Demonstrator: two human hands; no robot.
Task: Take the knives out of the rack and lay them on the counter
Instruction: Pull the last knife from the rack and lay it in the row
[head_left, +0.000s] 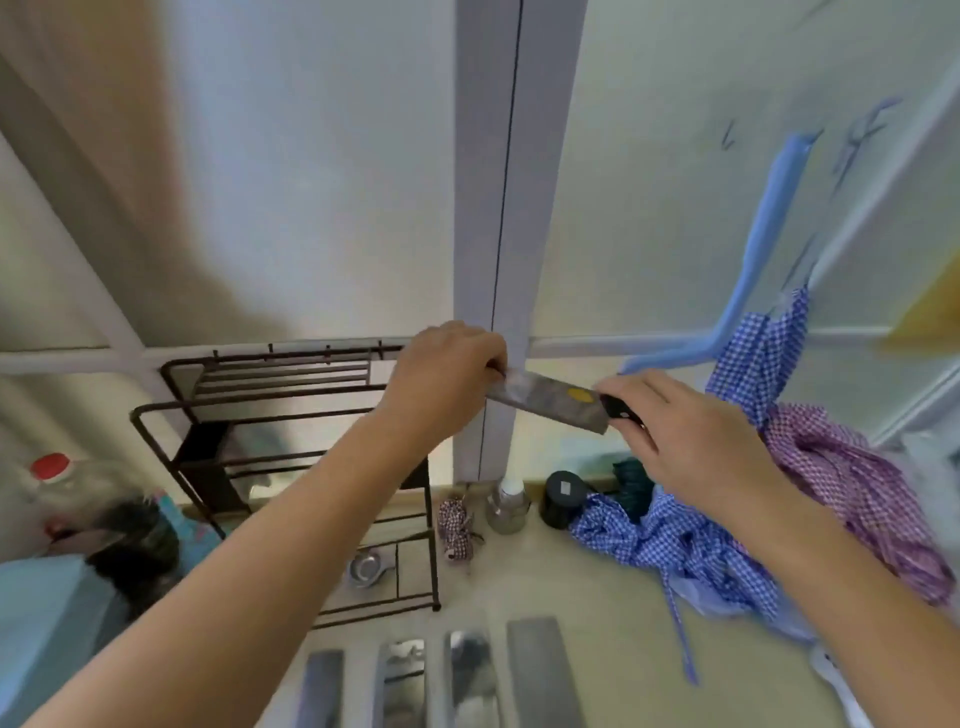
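Note:
A cleaver-like knife (550, 402) with a grey blade, a yellow sticker and a black handle hangs in the air, level, just right of the dark wire rack (291, 410). My right hand (691, 441) grips its black handle. My left hand (447, 379) pinches the far end of the blade near the rack's top right corner. Several knife blades (535, 670) lie side by side on the beige counter (561, 582) at the bottom of the view.
Blue and purple checked cloths (727, 535) are heaped at the right. A black jar (563, 499), a clear bottle (506, 506) and a small checked bundle (456, 527) stand against the wall. A red-capped bottle (62, 478) and a dark object sit left of the rack.

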